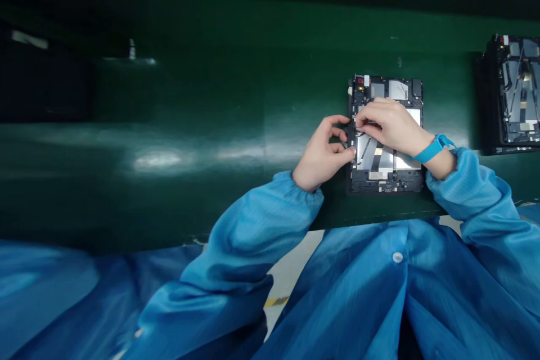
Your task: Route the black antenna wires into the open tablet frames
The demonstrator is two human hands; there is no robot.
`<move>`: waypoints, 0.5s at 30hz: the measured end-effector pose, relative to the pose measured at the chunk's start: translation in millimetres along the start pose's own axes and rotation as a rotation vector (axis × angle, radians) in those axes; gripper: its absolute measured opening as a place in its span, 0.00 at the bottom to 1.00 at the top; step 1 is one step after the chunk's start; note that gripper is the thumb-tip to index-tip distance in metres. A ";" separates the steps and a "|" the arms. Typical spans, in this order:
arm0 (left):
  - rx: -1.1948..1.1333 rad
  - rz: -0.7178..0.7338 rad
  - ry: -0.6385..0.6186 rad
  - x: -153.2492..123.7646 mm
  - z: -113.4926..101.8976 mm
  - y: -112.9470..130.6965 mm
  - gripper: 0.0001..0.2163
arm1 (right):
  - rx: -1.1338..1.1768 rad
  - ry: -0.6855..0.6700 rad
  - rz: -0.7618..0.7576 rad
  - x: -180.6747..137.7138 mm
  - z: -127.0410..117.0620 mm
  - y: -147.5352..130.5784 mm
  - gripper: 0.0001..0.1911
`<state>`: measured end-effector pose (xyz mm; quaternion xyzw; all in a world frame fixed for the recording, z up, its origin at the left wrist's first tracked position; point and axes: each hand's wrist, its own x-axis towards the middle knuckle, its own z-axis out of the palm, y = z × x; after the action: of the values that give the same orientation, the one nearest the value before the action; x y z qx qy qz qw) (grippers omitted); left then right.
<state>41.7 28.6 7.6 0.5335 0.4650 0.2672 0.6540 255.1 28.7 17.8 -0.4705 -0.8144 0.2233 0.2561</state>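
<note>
Item: an opened tablet chassis [386, 174], back cover removed, laid flat on the green desk [189, 180] near its front edge, with its long axis running away from the person and its connector end nearest the body. Silver shielding, flat ribbon cables and dark frame parts are exposed inside. The left hand [323, 154] is placed just beside the chassis's left edge, thumb and fingers curled toward that edge and touching it, seemingly bracing the frame; whether anything is pinched between them cannot be told. The right hand [390, 124] is laid across the upper half of the chassis, fingertips drawn together at the same left edge, apparently closed on a small part or cable end too small to identify. Both hands thus meet at the left side, the right reaching over from the right. A blue wrist strap [432, 149] is worn on the right wrist. A second opened tablet [517, 95] is seen well apart, at the far right.
</note>
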 end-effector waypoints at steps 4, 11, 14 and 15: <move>-0.027 -0.085 0.063 3.4 6.8 9.2 0.26 | 0.017 -0.003 0.035 2.2 3.6 4.3 0.10; -0.044 -0.101 0.065 17.4 4.9 17.6 0.16 | 0.070 -0.021 0.055 7.4 5.3 3.7 0.10; -0.055 -0.073 0.044 19.4 1.9 16.9 0.16 | 0.082 -0.018 0.054 8.7 5.8 2.2 0.10; -0.057 -0.066 0.038 19.6 1.0 16.2 0.17 | 0.086 -0.016 0.053 9.1 6.3 1.9 0.11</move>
<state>53.3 49.4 16.6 0.4941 0.4867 0.2687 0.6685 248.5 36.8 13.7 -0.4788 -0.7932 0.2684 0.2636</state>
